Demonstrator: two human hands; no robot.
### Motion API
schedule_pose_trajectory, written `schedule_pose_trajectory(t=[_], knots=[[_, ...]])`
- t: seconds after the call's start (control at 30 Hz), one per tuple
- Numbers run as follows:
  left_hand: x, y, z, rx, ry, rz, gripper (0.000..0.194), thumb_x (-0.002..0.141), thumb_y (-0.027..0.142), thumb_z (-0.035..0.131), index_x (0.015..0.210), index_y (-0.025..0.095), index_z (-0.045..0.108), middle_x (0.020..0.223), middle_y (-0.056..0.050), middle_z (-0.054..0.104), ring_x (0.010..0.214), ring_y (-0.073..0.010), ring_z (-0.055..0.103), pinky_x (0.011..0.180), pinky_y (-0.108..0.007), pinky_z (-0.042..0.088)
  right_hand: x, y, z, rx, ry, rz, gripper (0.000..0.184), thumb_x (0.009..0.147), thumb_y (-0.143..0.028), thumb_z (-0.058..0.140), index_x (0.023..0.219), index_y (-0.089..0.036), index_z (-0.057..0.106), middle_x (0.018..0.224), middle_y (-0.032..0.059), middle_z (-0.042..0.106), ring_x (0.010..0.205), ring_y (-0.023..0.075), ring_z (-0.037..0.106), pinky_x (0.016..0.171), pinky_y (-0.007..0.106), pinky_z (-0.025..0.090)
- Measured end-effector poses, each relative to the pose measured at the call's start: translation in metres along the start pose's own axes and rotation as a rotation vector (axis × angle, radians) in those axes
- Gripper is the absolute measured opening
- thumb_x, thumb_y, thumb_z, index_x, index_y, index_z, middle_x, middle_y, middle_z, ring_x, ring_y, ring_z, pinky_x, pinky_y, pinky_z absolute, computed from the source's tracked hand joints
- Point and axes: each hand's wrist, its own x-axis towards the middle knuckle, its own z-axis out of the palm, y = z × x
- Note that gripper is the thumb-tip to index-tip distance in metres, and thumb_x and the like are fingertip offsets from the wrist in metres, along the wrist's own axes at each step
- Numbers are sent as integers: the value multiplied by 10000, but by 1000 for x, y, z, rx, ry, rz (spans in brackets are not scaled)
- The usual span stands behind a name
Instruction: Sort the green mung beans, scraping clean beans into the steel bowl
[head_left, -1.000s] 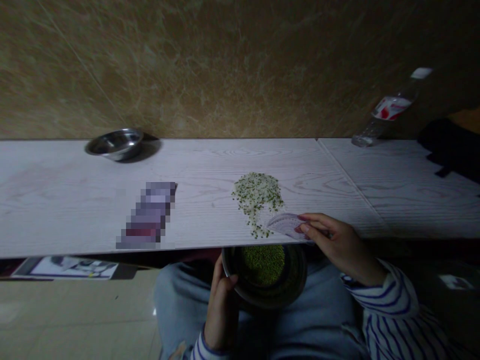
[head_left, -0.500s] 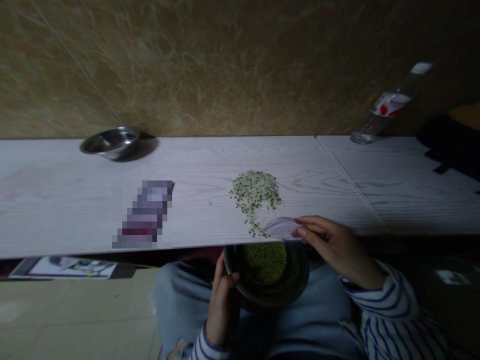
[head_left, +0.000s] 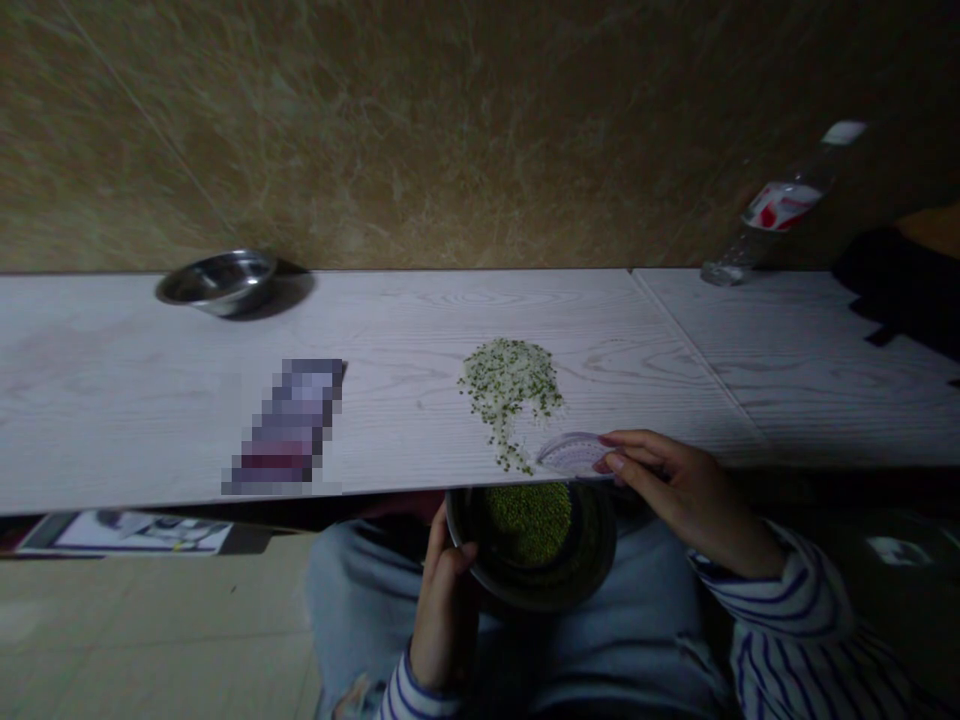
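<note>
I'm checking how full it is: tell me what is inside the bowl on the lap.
The bowl, held at its rim by the left hand, holds a heap of small green beans. The bowl's far edge is hidden under the table edge, and the bottom beneath the beans is covered.

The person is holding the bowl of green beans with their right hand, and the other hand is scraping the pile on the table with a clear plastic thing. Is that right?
Not quite. The head view shows the left hand gripping the bowl of green beans by its rim, held at the lap below the table edge. The right hand holds the clear plastic scraper against the table beside the pile of beans.
</note>
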Motion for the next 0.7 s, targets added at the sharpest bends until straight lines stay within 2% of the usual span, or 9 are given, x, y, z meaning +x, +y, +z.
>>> schedule_pose_trajectory(t=[0.4, 0.7], knots=[[2, 0, 1, 1, -6, 19, 576, 691, 365, 728, 1263, 307, 694, 1299, -71, 714, 1353, -427, 491, 1057, -543, 448, -4, 2, 5, -11, -29, -28, 242, 852, -367, 633, 1020, -233, 743, 891, 62, 821, 829, 242, 787, 785, 353, 640], [0, 0, 2, -17, -9, 17, 595, 706, 360, 718, 1296, 299, 675, 1310, -77, 707, 1339, -420, 508, 1061, -534, 445, 2, -2, 2, -32, 38, -16, 229, 823, -358, 625, 990, -232, 720, 826, 51, 819, 814, 249, 789, 808, 369, 636]])
